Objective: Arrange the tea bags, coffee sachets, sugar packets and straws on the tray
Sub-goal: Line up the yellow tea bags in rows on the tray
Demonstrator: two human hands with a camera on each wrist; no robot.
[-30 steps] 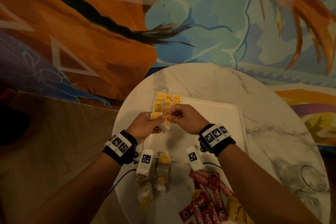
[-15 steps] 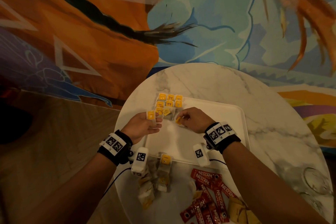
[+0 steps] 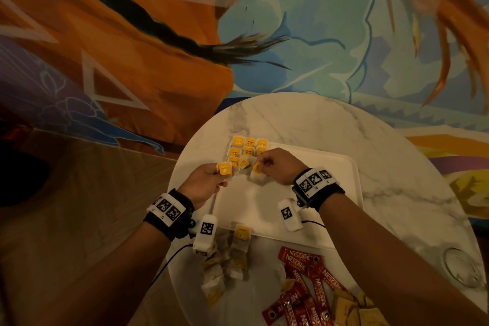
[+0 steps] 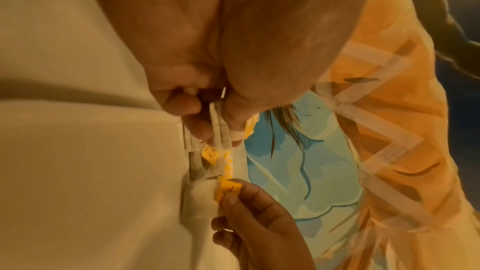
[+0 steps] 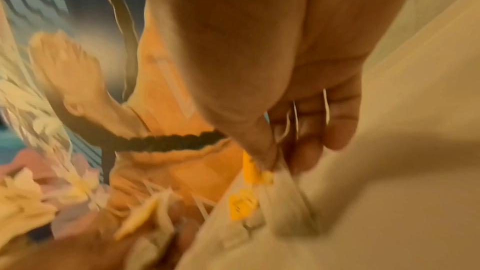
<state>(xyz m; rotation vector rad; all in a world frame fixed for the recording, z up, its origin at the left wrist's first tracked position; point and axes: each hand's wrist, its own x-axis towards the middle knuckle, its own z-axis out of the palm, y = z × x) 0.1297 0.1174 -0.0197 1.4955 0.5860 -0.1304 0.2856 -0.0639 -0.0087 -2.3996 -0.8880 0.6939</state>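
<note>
A white tray (image 3: 285, 201) lies on a round marble table (image 3: 317, 124). Several yellow-tagged tea bags (image 3: 247, 147) sit in rows at the tray's far left corner. My left hand (image 3: 211, 180) pinches a tea bag (image 3: 225, 168) at the tray's left edge; the left wrist view shows my fingers (image 4: 192, 122) gripping its paper. My right hand (image 3: 275, 167) pinches another tea bag (image 3: 257, 171) by its yellow tag, low over the tray beside the rows. The right wrist view is blurred; my fingers (image 5: 262, 151) hold the yellow tag (image 5: 250, 169) there.
Loose tea bags (image 3: 232, 259) lie on the table in front of the tray. Red Nescafe coffee sachets (image 3: 307, 283) and brown sugar packets (image 3: 352, 307) are heaped at the near right. A clear glass (image 3: 460, 267) stands at the table's right edge. A painted wall rises behind.
My hands have drawn apart, each with one tea bag. The right hand has moved up to the rows on the tray; the left stays at the tray's left edge.
</note>
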